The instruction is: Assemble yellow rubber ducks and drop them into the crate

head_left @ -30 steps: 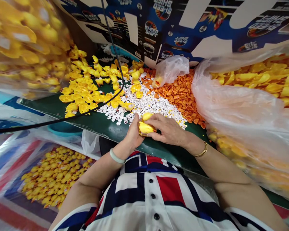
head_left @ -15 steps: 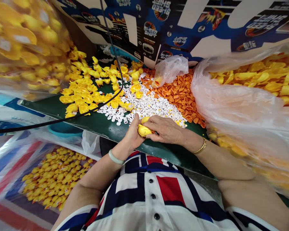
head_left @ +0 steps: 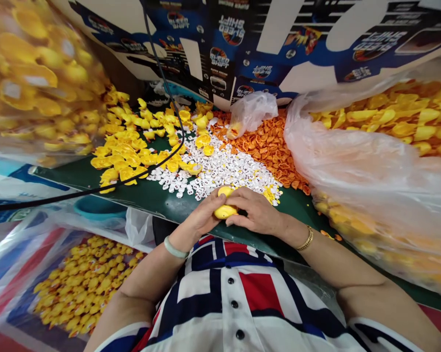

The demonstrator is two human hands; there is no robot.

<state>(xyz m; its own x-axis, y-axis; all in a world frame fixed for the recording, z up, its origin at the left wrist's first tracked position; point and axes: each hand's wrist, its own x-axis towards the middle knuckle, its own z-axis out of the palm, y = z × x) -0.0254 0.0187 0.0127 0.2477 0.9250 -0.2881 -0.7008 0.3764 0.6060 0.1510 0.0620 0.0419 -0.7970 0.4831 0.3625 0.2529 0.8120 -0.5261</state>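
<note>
"Yellow rubber duck (head_left: 225, 211): who has it?"

"Both. Left hand (head_left: 202, 217) and right hand (head_left: 257, 212) are closed around it, fingers curled, over the front edge of the bench (head_left: 147, 193). Just above sits a yellow lump (head_left: 225, 191); I can't tell if it's the same duck."

"What's nearest?"

"White plastic pieces (head_left: 216, 168) just past the fingertips, orange duck bills (head_left: 257, 146) beyond them, and loose yellow duck parts (head_left: 128, 151) toward the bench's left."
</note>
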